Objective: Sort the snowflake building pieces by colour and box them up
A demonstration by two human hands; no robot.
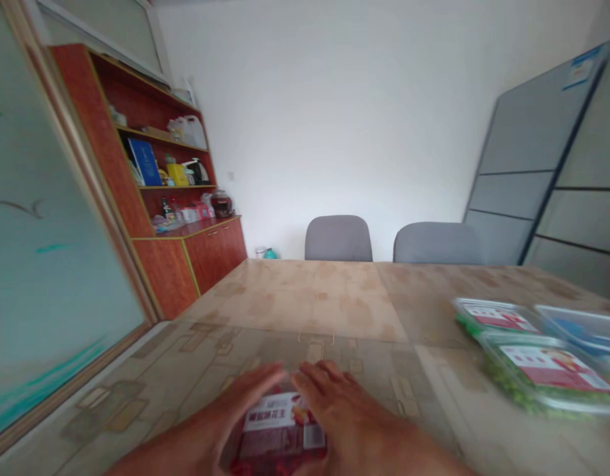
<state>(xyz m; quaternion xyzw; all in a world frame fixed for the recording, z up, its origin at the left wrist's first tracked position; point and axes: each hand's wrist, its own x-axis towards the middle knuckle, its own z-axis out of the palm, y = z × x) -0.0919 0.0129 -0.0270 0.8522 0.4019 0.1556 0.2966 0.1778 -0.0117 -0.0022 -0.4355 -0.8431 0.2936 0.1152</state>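
Close to me at the table's near side is a clear plastic food box (275, 439) with red contents and a white-and-dark-red printed label. My left hand (240, 403) curves round its left side, fingers bent over toward the far edge. On the right side lies my right hand (344, 403), its fingers together and reaching over the far right corner. Between them the two hands grip the box; its lower sides and my thumbs are mostly hidden. The fingertips of both hands nearly meet at the far edge.
Two lidded boxes with green contents, a nearer one (557, 370) and a farther one (497, 317), lie at the right beside a clear tray (582, 324) with something blue. Beyond the patterned table (314, 297) stand two grey chairs (338, 238). A glass partition (51, 264) borders the left.
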